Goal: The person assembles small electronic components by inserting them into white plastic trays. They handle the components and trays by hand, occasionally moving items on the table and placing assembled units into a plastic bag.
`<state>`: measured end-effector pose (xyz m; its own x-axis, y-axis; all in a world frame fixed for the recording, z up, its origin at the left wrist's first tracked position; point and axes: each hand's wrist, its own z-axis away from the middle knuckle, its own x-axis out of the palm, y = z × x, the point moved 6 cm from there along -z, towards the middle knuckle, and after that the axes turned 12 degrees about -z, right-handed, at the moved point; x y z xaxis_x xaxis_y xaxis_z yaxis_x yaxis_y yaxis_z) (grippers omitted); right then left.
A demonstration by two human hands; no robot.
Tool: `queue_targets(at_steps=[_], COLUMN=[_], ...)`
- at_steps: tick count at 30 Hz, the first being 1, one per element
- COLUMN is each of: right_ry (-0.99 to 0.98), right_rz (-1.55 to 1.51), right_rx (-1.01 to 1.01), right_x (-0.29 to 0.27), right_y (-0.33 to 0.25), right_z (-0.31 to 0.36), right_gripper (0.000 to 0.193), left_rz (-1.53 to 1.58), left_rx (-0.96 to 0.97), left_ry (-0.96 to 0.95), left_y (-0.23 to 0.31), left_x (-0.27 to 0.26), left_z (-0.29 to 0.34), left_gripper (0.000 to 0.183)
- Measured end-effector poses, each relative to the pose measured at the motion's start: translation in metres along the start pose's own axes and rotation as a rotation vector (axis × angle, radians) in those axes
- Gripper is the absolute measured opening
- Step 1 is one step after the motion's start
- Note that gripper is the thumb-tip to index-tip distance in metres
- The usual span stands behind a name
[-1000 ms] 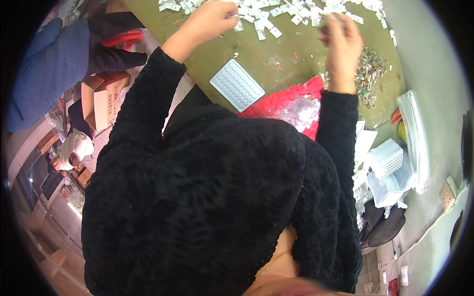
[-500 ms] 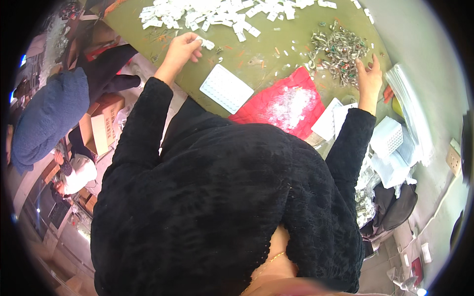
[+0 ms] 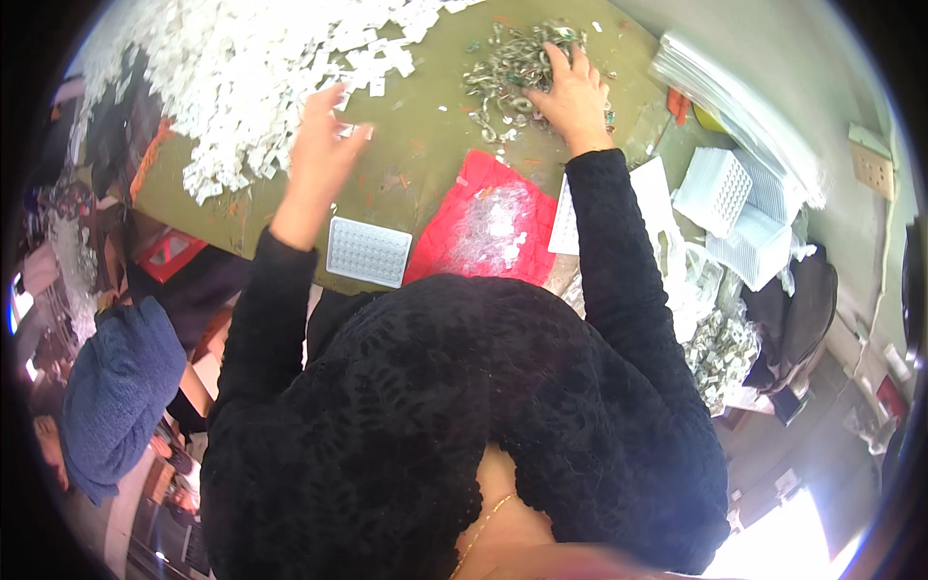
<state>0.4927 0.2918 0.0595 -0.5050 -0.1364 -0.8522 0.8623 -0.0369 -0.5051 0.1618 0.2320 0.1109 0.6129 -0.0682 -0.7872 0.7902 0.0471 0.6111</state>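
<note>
My left hand (image 3: pixel 321 155) is slightly smeared by motion at the near edge of a large heap of small white rectangular pieces (image 3: pixel 246 77). Its thumb and fingers are apart, and I make out nothing between them. My right hand (image 3: pixel 574 101) reaches into a tangled pile of small silvery, ring-like metal pieces (image 3: pixel 503 72), some with green bits. Its fingers are spread, with the tips touching the pile. Between my arms, close to my body, lie a white tray with rows of small round hollows (image 3: pixel 367 251) and a red cloth or bag (image 3: pixel 440 227) bearing small clear plastic bits.
The green table (image 3: pixel 425 145) ends at a wall on the right. White trays (image 3: pixel 715 188) and a stack of clear plastic sheets (image 3: pixel 735 116) stand there, above a bag of metal pieces (image 3: pixel 720 358). A person in blue (image 3: pixel 121 387) is at the left.
My view has shifted left, showing more of the white heap. The white piece my left fingers held is no longer seen in them. My right hand has moved onto the metal pile.
</note>
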Motion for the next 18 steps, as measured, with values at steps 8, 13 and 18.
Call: queue_targets(at_steps=[8,13,18], right_ry=[0.263,0.554,0.534], right_rz=[-0.192,-0.236,-0.577], right_rx=[0.017,0.210,-0.093], right_x=[-0.049,-0.022,0.012], right_y=[0.025,0.057,0.021], right_z=[0.032,0.016,-0.001], right_gripper=[0.094,0.085,0.060], left_rz=[-0.393,-0.263,-0.066], left_rx=[0.536,0.586,0.703], left_ry=[-0.210,-0.162,-0.088], left_y=[0.113,0.125,0.139], left_x=[0.142,0.167,0.179], left_z=[-0.058,-0.077,-0.089], left_gripper=[0.127,0.132,0.125])
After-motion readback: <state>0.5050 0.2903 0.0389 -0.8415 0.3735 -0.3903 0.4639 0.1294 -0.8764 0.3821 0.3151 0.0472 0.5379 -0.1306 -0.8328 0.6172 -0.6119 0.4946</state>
